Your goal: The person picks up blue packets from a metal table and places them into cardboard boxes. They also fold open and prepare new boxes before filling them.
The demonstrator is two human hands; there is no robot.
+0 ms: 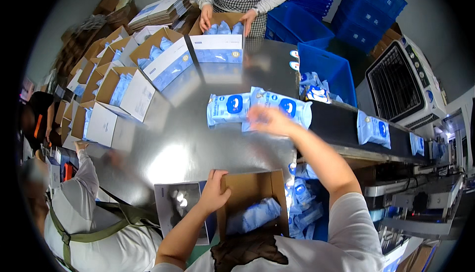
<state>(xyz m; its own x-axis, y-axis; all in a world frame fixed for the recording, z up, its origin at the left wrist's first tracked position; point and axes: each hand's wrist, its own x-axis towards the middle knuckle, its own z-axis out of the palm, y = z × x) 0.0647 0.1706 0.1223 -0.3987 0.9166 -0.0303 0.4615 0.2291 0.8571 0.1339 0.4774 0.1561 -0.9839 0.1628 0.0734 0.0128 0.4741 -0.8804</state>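
My left hand [216,191] grips the left wall of an open cardboard box [253,185] at the near edge of the steel table [173,138]; a light-blue soft pack [255,215] lies inside it. My right hand [267,119] reaches forward, blurred, and lies on a light-blue pack with a dark-blue oval [284,107]. A second such pack [228,108] lies just left of it on the table.
Several filled open boxes [166,56] line the table's left and far sides. A person across holds a box [220,42]; another stands at the left [84,207]. A black conveyor [341,126] at right carries a pack [373,129]. Blue crates [324,69] stand beyond.
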